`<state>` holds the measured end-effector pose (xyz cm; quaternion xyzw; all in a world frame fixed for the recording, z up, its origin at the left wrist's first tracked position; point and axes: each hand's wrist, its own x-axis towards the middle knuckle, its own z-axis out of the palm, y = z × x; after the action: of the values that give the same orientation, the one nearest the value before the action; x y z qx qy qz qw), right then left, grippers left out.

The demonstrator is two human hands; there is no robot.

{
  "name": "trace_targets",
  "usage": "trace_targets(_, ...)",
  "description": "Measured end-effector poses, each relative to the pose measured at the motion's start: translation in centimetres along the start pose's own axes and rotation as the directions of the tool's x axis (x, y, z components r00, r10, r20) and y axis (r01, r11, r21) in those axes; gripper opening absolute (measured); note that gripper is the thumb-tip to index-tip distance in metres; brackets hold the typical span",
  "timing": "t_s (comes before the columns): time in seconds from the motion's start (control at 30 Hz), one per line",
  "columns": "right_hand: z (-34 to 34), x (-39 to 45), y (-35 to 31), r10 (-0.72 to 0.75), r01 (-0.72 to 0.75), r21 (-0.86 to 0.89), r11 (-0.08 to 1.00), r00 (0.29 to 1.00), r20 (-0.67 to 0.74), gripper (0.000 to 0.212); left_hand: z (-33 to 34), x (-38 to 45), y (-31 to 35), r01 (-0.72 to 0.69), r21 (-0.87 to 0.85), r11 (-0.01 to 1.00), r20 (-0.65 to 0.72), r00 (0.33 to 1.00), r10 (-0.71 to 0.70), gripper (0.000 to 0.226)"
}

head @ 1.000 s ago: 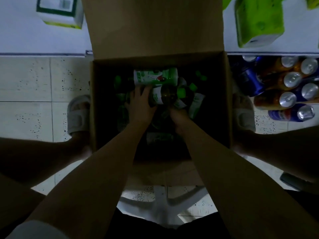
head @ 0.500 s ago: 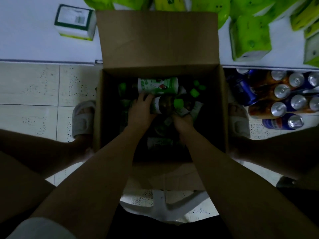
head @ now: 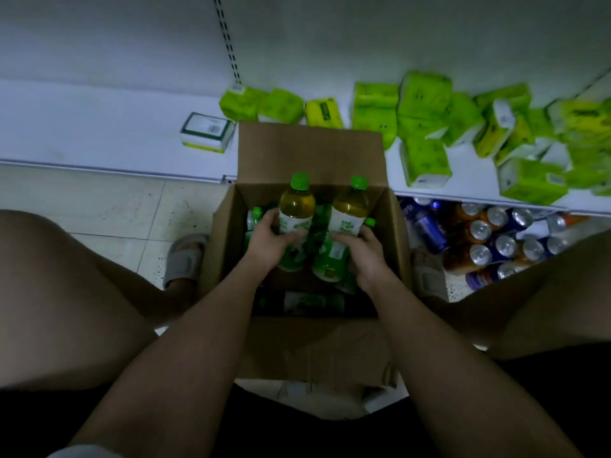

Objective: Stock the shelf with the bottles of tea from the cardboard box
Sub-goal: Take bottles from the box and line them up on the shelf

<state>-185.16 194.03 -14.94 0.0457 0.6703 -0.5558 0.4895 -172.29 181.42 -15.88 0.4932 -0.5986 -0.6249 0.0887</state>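
An open cardboard box (head: 393, 226) stands on the floor between my knees, against the white shelf (head: 99, 140). My left hand (head: 269, 239) grips one tea bottle (head: 296, 209) with a green cap, amber tea and a green-white label. My right hand (head: 365, 256) grips a second tea bottle (head: 347, 219) of the same kind. Both bottles are raised above the box, caps pointing toward the shelf. More tea bottles (head: 307, 302) lie in the dark bottom of the box.
Green and yellow tissue packs (head: 426, 127) crowd the right half of the shelf; a green-edged white box (head: 206, 132) sits left of the carton's flap. Drink cans (head: 479, 239) fill the space under the shelf at right. My sandalled foot (head: 185, 259) is beside the box.
Both hands have come up out of the box, each with a bottle now held upright. My view has tilted up, showing more of the shelf.
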Motion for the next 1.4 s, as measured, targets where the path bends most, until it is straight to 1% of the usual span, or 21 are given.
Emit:
trace_targets(0.03,0.0,-0.5,-0.8,-0.019,0.019,0.005,1.0,0.999,0.031,0.062,-0.3,-0.4,1.1,-0.024,-0.026,0.999,-0.001,1.0,0.024,0.065)
trace_targets(0.07,0.0,-1.3,-1.8,-0.051,0.05,0.015,0.999,0.997,0.062,0.06,-0.6,-0.9,2.2,-0.054,-0.049,0.997,-0.005,0.999,0.054,0.066)
trace_targets(0.17,-0.1,-3.6,-5.0,-0.16,0.154,0.06,0.986,0.979,0.128,0.038,-1.6,-2.5,5.1,-0.146,-0.109,0.983,-0.036,0.989,0.143,0.062)
trace_targets(0.23,0.0,-4.8,-6.7,-0.219,0.196,0.136,0.971,0.958,0.187,0.034,-2.2,-3.5,6.6,-0.202,-0.134,0.97,-0.044,0.979,0.198,0.062)
trace_targets(0.33,0.4,-7.0,-8.9,-0.285,0.217,0.252,0.943,0.917,0.278,0.049,-3.1,-5.1,8.4,-0.266,-0.181,0.947,-0.017,0.964,0.267,0.078)
trace_targets(0.47,1.0,-10.1,-10.3,-0.355,0.239,0.331,0.913,0.866,0.351,0.056,-3.6,-6.9,9.8,-0.291,-0.369,0.882,0.04,0.944,0.329,0.067)
trace_targets(0.53,1.2,-11.1,-10.3,-0.416,0.296,0.353,0.888,0.844,0.338,0.063,-3.8,-7.6,10.3,-0.289,-0.43,0.856,0.034,0.942,0.335,0.067)
trace_targets(0.57,1.3,-11.5,-10.2,-0.448,0.329,0.362,0.872,0.835,0.321,0.066,-3.9,-8.1,10.6,-0.293,-0.438,0.85,0.033,0.94,0.341,0.063)
trace_targets(0.67,1.2,-12.6,-10.1,-0.465,0.349,0.358,0.866,0.826,0.319,0.064,-4.1,-9.3,11.3,-0.302,-0.462,0.834,0.028,0.935,0.354,0.034)
trace_targets(0.7,1.1,-12.7,-10.0,-0.451,0.332,0.355,0.874,0.825,0.341,0.06,-4.2,-9.6,11.5,-0.294,-0.48,0.827,0.027,0.937,0.349,0.031)
trace_targets(0.8,0.9,-12.8,-9.9,-0.392,0.268,0.341,0.901,0.839,0.377,0.037,-4.2,-10.2,12.2,-0.237,-0.529,0.815,0.045,0.951,0.305,0.045)
trace_targets(0.83,0.8,-12.8,-9.9,-0.366,0.241,0.339,0.91,0.849,0.381,0.034,-4.2,-10.4,12.4,-0.213,-0.549,0.808,0.055,0.956,0.289,0.049)
trace_targets(0.9,0.8,-12.9,-9.7,-0.327,0.197,0.339,0.92,0.861,0.388,0.038,-4.1,-10.6,12.7,-0.182,-0.581,0.793,0.078,0.958,0.276,0.053)
trace_targets(1.0,1.1,-12.9,-9.1,-0.322,0.186,0.35,0.918,0.865,0.385,0.047,-3.7,-10.9,12.8,-0.162,-0.59,0.791,0.119,0.952,0.283,0.063)
trace_targets(1.07,1.4,-13.1,-8.9,-0.3,0.181,0.319,0.93,0.877,0.377,0.059,-3.3,-11.1,13.0,-0.196,-0.571,0.797,0.1,0.947,0.305,0.061)
trace_targets(1.13,1.7,-13.3,-9.0,-0.266,0.179,0.258,0.95,0.894,0.36,0.074,-3.1,-11.3,13.5,-0.271,-0.531,0.803,0.044,0.938,0.345,0.048)
trace_targets(1.2,2.0,-13.7,-9.7,-0.288,0.212,0.254,0.944,0.904,0.316,0.082,-3.0,-11.2,14.2,-0.345,-0.469,0.813,-0.009,0.922,0.386,0.05)
trace_targets(1.27,2.1,-13.8,-10.9,-0.331,0.262,0.273,0.926,0.911,0.246,0.093,-3.1,-11.2,15.4,-0.383,-0.425,0.82,-0.029,0.911,0.411,0.054)
trace_targets(1.3,2.1,-14.0,-11.7,-0.37,0.305,0.277,0.911,0.902,0.224,0.095,-3.1,-11.1,16.2,-0.396,-0.415,0.819,-0.026,0.905,0.424,0.051)
trace_targets(1.33,2.0,-14.4,-12.6,-0.425,0.363,0.275,0.89,0.879,0.216,0.091,-3.3,-11.3,17.1,-0.411,-0.412,0.813,-0.016,0.896,0.444,0.046)
trace_targets(1.4,1.7,-15.5,-14.5,-0.511,0.46,0.239,0.855,0.826,0.239,0.077,-3.8,-11.9,19.4,-0.452,-0.407,0.794,0.002,0.869,0.496,0.039)
